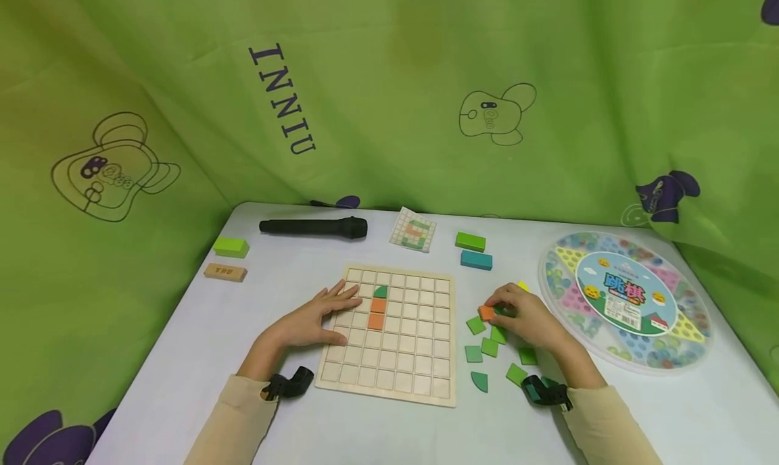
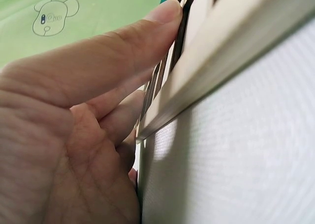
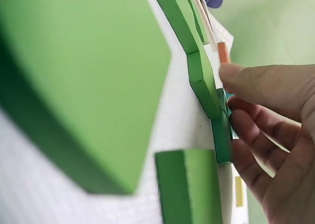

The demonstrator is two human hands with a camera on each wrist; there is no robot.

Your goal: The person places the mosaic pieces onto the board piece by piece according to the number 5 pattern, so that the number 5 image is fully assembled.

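My left hand [image 1: 310,320] rests on the left edge of a wooden grid board [image 1: 404,377], its fingers spread and fairly straight. In the left wrist view the thumb [image 2: 123,56] lies over the board's raised rim [image 2: 197,66]. One dark-green quarter-round tile [image 1: 380,292] and two orange square tiles [image 1: 377,314] form a column in the grid. Right of the board, my right hand [image 1: 528,320] pinches another orange square tile [image 1: 486,313] between thumb and fingers. Loose green tiles [image 1: 489,347] lie around and under that hand; some are partly hidden by it.
A pattern card [image 1: 415,230] and a black microphone-shaped object [image 1: 313,228] lie at the back. Green [image 1: 470,241] and blue [image 1: 477,260] blocks sit behind the tiles. A round Chinese checkers box [image 1: 627,303] is at right; a green block [image 1: 231,247] and a wooden block [image 1: 225,272] are at left.
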